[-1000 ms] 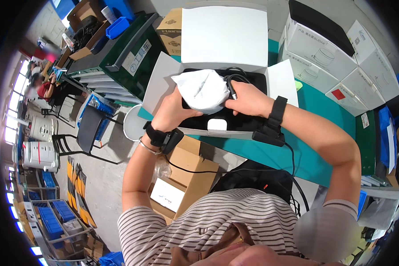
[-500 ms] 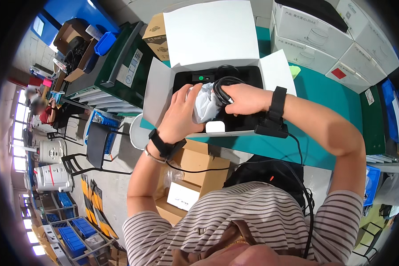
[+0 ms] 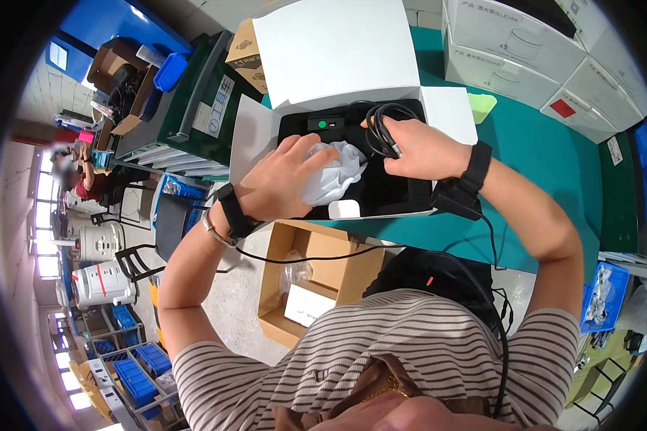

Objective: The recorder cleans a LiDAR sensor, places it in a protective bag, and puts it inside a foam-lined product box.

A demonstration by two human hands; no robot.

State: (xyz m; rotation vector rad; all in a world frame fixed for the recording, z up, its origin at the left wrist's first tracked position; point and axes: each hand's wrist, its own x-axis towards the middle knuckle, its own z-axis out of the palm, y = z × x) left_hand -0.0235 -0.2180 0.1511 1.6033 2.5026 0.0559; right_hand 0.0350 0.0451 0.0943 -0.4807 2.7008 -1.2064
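Note:
An open white box (image 3: 449, 115) with a black foam insert (image 3: 395, 194) stands in front of me. My left hand (image 3: 284, 176) grips a bundle wrapped in crumpled white plastic (image 3: 336, 172) at the box's left part; what the plastic covers is hidden. In my right hand (image 3: 424, 149), the fingers close on a coiled black cable (image 3: 382, 129) held over the insert. Beyond the bundle, a small black device with a green round sticker (image 3: 327, 124) lies in the foam.
The box sits on a teal-topped table (image 3: 525, 187). Stacked white boxes (image 3: 510, 43) stand at the back right, near a pale green piece (image 3: 482, 106). Below the table edge, an open cardboard box (image 3: 273, 287) contains a white carton (image 3: 309, 303). A dark green cabinet (image 3: 219, 86) is left.
My right hand has drawn the coiled cable to the right, away from the wrapped bundle. My left hand has shifted slightly left with the bundle. The whole view has moved a little.

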